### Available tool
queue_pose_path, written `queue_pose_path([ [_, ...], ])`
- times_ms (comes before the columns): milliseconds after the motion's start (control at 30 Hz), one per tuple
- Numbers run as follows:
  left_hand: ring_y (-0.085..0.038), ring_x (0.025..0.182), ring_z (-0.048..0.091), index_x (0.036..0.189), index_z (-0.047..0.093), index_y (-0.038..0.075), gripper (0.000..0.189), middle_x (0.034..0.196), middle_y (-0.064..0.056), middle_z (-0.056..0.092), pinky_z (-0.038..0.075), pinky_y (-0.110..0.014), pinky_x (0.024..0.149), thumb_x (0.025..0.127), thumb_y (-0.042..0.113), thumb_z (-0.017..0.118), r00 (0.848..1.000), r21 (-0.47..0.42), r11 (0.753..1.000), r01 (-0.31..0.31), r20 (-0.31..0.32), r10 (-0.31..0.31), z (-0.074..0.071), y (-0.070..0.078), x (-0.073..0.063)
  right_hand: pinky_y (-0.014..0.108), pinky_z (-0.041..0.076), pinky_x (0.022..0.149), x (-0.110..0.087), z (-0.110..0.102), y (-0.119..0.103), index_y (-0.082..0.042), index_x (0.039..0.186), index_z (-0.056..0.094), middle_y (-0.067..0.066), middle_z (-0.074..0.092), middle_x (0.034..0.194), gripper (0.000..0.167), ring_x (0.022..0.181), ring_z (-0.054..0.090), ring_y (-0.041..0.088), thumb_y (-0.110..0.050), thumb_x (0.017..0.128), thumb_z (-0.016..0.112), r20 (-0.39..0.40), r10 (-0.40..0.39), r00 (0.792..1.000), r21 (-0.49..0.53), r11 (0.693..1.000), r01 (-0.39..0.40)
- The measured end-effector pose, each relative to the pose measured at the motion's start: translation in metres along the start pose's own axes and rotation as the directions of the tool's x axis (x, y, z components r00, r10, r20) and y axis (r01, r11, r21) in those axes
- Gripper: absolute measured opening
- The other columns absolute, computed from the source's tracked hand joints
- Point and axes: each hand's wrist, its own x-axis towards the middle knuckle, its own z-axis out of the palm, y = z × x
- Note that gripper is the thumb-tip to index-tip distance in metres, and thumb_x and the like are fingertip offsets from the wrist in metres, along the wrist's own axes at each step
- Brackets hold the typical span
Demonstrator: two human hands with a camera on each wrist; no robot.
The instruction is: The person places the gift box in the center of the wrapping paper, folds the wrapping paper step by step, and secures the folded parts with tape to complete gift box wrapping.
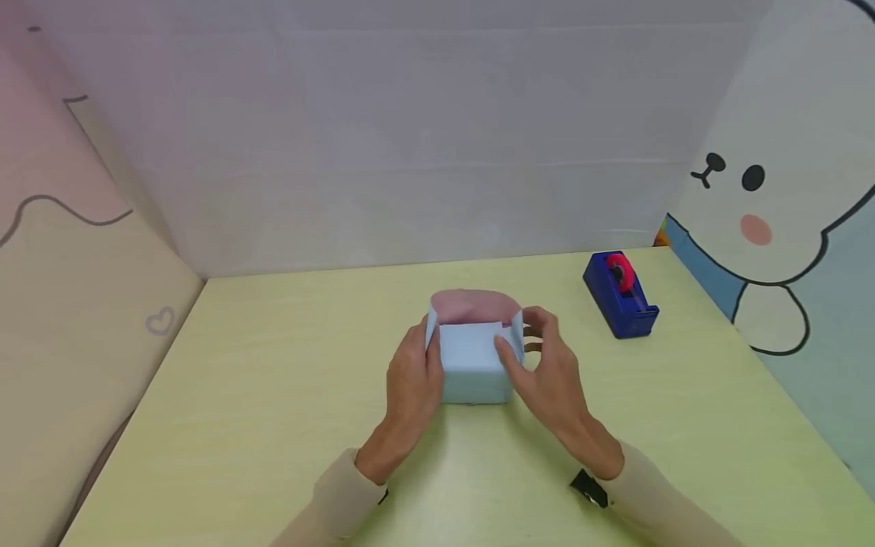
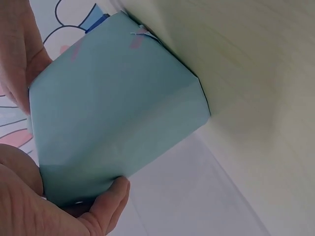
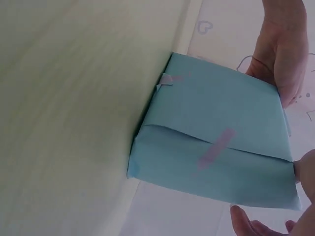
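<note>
A box wrapped in light blue paper (image 1: 475, 365) stands on the table between both hands. At its top far side a paper flap (image 1: 475, 305) stands up, showing a pinkish inner face. My left hand (image 1: 415, 372) grips the left side, thumb toward the top edge; the left wrist view shows its fingers (image 2: 110, 204) curled against the paper. With my right hand (image 1: 547, 372) I hold the upright right side flap, thumb on the inner side and fingers outside. Strips of pinkish tape (image 3: 216, 149) cross a paper seam in the right wrist view.
A blue tape dispenser (image 1: 620, 296) with a red-cored roll stands toward the back right of the pale yellow-green table (image 1: 273, 395). Behind is a whitish wall sheet (image 1: 410, 152); a cartoon-printed panel (image 1: 786, 228) borders the right side.
</note>
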Motion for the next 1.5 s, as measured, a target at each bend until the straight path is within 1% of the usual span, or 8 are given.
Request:
queue_pose_path([
  [133, -0.031, 0.08, 0.065, 0.119, 0.065, -0.006, 0.023, 0.092, -0.017, 0.067, 0.056, -0.048, 0.071, 0.105, 0.01, 0.056, 1.0, -0.007, 1.0, -0.008, -0.017, 0.007, 0.0, 0.0, 0.001, 0.043, 0.061, 0.078, -0.009, -0.007, 0.002, -0.001, 0.14, 0.045, 0.015, 0.062, 0.135, 0.063, 0.096, 0.074, 0.025, -0.019, 0.091, 0.08, -0.055, -0.152, 0.987, -0.067, 0.987, 0.148],
  [300, -0.03, 0.086, 0.068, 0.119, 0.065, -0.007, 0.023, 0.1, -0.019, 0.07, 0.057, -0.048, 0.076, 0.105, 0.01, 0.058, 0.999, -0.03, 1.0, -0.008, -0.043, 0.007, -0.001, 0.002, 0.003, 0.046, 0.061, 0.072, -0.017, -0.011, 0.003, -0.007, 0.142, 0.057, 0.024, 0.053, 0.147, 0.053, 0.098, 0.074, 0.033, -0.044, 0.104, 0.059, 0.008, -0.341, 0.94, -0.187, 0.923, 0.336],
  [500, -0.029, 0.101, 0.07, 0.143, 0.051, -0.005, 0.047, 0.12, -0.018, 0.068, 0.059, -0.045, 0.082, 0.103, 0.016, 0.063, 0.999, -0.053, 0.999, 0.0, -0.045, -0.002, -0.004, 0.0, -0.001, 0.046, 0.06, 0.076, -0.019, -0.011, 0.004, -0.002, 0.134, 0.067, 0.026, 0.061, 0.136, 0.052, 0.098, 0.074, 0.032, -0.044, 0.106, 0.053, 0.057, -0.41, 0.91, -0.218, 0.885, 0.412],
  [633, -0.03, 0.105, 0.068, 0.148, 0.039, -0.001, 0.06, 0.132, -0.018, 0.055, 0.061, -0.041, 0.08, 0.098, 0.014, 0.07, 0.994, -0.029, 0.996, -0.087, -0.071, 0.085, -0.007, -0.001, -0.006, 0.046, 0.06, 0.077, -0.019, -0.01, 0.006, 0.003, 0.129, 0.069, 0.025, 0.065, 0.129, 0.051, 0.097, 0.073, 0.032, -0.041, 0.106, 0.056, 0.052, -0.431, 0.901, -0.216, 0.876, 0.432],
  [900, -0.03, 0.098, 0.068, 0.12, 0.059, 0.009, 0.039, 0.132, -0.02, 0.047, 0.062, -0.036, 0.064, 0.088, 0.007, 0.081, 0.934, 0.142, 0.942, -0.305, -0.146, 0.325, -0.013, -0.001, -0.016, 0.047, 0.06, 0.079, -0.018, -0.011, 0.006, 0.005, 0.125, 0.07, 0.025, 0.066, 0.127, 0.052, 0.099, 0.072, 0.033, -0.041, 0.106, 0.055, 0.056, -0.431, 0.9, -0.224, 0.873, 0.432],
  [1000, -0.028, 0.101, 0.068, 0.112, 0.064, 0.012, 0.026, 0.124, -0.017, 0.053, 0.062, -0.036, 0.07, 0.091, 0.008, 0.078, 0.911, 0.2, 0.909, -0.366, -0.119, 0.394, -0.015, -0.001, -0.019, 0.047, 0.06, 0.079, -0.018, -0.011, 0.005, 0.005, 0.125, 0.07, 0.025, 0.066, 0.127, 0.051, 0.099, 0.072, 0.033, -0.04, 0.106, 0.056, 0.06, -0.432, 0.9, -0.224, 0.873, 0.434],
  [1233, -0.031, 0.107, 0.067, 0.107, 0.073, 0.01, 0.012, 0.119, -0.013, 0.066, 0.06, -0.037, 0.057, 0.096, 0.015, 0.074, 0.868, 0.288, 0.834, -0.471, -0.017, 0.496, -0.019, -0.003, -0.02, 0.045, 0.06, 0.076, -0.016, -0.01, 0.004, 0.005, 0.125, 0.07, 0.025, 0.064, 0.128, 0.051, 0.096, 0.073, 0.032, -0.04, 0.107, 0.055, 0.053, -0.439, 0.897, -0.229, 0.869, 0.439],
  [1500, -0.039, 0.103, 0.07, 0.118, 0.074, 0.004, 0.038, 0.119, -0.017, 0.072, 0.062, -0.041, 0.063, 0.11, 0.032, 0.049, 0.808, 0.373, 0.737, -0.564, 0.064, 0.586, -0.019, -0.006, -0.019, 0.048, 0.058, 0.082, -0.017, -0.011, 0.003, 0.007, 0.129, 0.067, 0.027, 0.063, 0.131, 0.059, 0.106, 0.071, 0.038, -0.045, 0.109, 0.047, 0.069, -0.428, 0.901, -0.267, 0.862, 0.43],
])
